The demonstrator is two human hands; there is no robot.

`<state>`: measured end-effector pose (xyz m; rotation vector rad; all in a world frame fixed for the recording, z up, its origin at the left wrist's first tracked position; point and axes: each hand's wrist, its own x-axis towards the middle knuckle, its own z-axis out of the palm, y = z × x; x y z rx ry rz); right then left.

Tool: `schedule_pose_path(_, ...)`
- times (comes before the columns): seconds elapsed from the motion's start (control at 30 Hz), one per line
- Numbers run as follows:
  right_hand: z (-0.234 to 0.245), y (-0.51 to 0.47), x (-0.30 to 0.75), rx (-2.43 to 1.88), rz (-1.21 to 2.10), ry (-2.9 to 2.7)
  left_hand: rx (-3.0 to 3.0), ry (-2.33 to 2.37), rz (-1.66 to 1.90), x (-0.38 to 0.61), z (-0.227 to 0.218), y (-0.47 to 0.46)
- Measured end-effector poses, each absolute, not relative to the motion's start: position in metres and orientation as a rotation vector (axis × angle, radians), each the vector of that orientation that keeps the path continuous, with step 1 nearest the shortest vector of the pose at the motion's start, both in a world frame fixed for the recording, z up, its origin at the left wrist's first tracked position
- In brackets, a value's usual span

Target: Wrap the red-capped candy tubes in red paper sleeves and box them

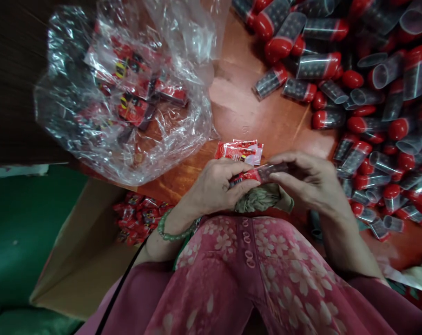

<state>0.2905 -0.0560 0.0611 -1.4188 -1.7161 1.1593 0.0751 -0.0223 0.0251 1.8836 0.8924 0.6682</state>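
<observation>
In front of my lap, my left hand [220,182] is closed around a red printed wrapper [247,177] with a barcode. My right hand [310,179] pinches a dark see-through tube [268,171], whose left end meets the wrapper. Whether the tube sits inside the wrapper or only touches it, I cannot tell. Several flat red printed wrappers [241,150] lie on the table just beyond my left hand. A crumpled olive cloth [261,199] rests at the table edge below both hands.
Clear tubes with red caps [319,66] are heaped on the right of the wooden table [237,104]. A clear plastic bag [183,144] with red printed boxes [136,109] lies at the left. Below it, a cardboard box [82,251] holds many red wrapped pieces [141,216].
</observation>
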Motion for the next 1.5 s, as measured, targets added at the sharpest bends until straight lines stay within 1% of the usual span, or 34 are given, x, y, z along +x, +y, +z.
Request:
schedule_pose_path(0.1,0.051,-0.057,0.288,-1.43,1.196,-1.671,1.813,0.944,0.573,0.077,0.023,-0.019)
schedule_pose_path(0.17,0.043,-0.059,0.286,-1.435,1.313,-1.457,1.643,0.988,0.577,0.076,0.024,-0.016)
schedule_pose_path(0.3,0.027,-0.061,0.28,-1.344,1.539,-0.889,1.214,1.055,0.746,0.068,0.025,-0.012)
schedule_pose_path(0.4,0.02,-0.059,0.274,-1.285,1.587,-0.732,0.937,0.911,0.833,0.065,0.024,-0.018)
schedule_pose_path(0.53,0.018,-0.055,0.264,-1.305,1.588,-0.728,0.686,0.862,0.818,0.078,0.021,-0.035)
schedule_pose_path(0.67,0.019,-0.056,0.253,-1.306,1.483,-0.779,0.442,0.92,0.91,0.096,0.017,-0.042)
schedule_pose_path(0.83,0.02,-0.064,0.248,-1.281,1.349,-0.924,0.445,0.971,1.005,0.101,0.015,-0.038)
schedule_pose_path(0.9,0.019,-0.067,0.247,-1.312,1.19,-1.025,0.513,1.021,1.026,0.104,0.014,-0.039)
schedule_pose_path(1.0,0.017,-0.068,0.245,-1.376,0.849,-1.231,0.573,1.115,1.057,0.108,0.009,-0.04)
schedule_pose_path(1.07,0.015,-0.067,0.243,-1.396,0.719,-1.293,0.578,1.138,1.071,0.109,0.006,-0.039)
schedule_pose_path(1.13,0.014,-0.067,0.241,-1.416,0.761,-1.245,0.593,1.136,1.064,0.108,0.005,-0.036)
schedule_pose_path(1.27,0.015,-0.064,0.239,-1.412,1.034,-1.053,0.623,1.062,1.08,0.105,0.009,-0.029)
schedule_pose_path(1.33,0.016,-0.063,0.239,-1.388,1.044,-1.074,0.597,0.992,1.096,0.105,0.012,-0.027)
schedule_pose_path(1.43,0.016,-0.061,0.24,-1.358,0.96,-1.165,0.534,0.902,1.069,0.108,0.015,-0.027)
schedule_pose_path(1.5,0.015,-0.061,0.239,-1.347,1.003,-1.135,0.519,0.895,1.061,0.11,0.016,-0.028)
